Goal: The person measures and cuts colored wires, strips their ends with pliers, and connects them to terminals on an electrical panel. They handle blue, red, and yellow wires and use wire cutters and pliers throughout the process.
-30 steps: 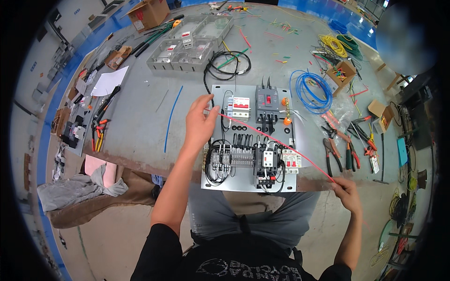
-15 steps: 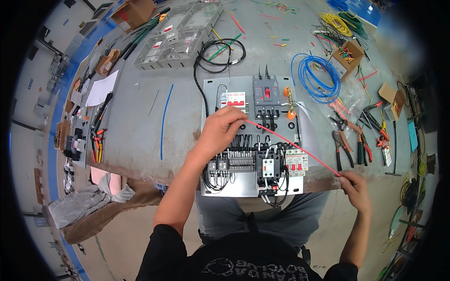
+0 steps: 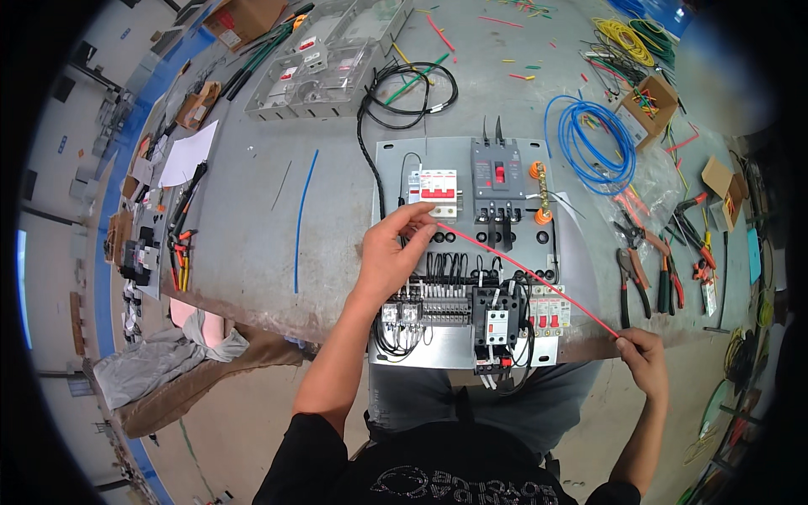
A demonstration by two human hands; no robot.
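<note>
A thin red tube or wire [image 3: 532,276] stretches straight between my two hands, slanting down to the right across the panel. Its upper end is pinched in my left hand [image 3: 394,251], just below a white breaker with red levers [image 3: 438,190]. My right hand [image 3: 644,360] grips the other end past the table's front edge. Beneath lies a metal mounting panel [image 3: 526,352] carrying a large grey circuit breaker [image 3: 498,173], a black contactor [image 3: 497,320], a row of terminal blocks [image 3: 446,310], small red-levered breakers [image 3: 549,313] and a copper bar on orange insulators [image 3: 543,192].
Right of the panel are a blue wire coil [image 3: 591,145], pliers [image 3: 633,286] and open cardboard boxes [image 3: 648,109]. Leftward lie a blue strip [image 3: 305,220], a paper sheet [image 3: 187,162] and cutters [image 3: 178,244]. Clear plastic cases [image 3: 324,80] and a black cable [image 3: 410,94] are at the back.
The whole view has shifted, moving the panel and table slightly right and down in the picture. Both hands still hold the red length, which stays taut at nearly the same slant.
</note>
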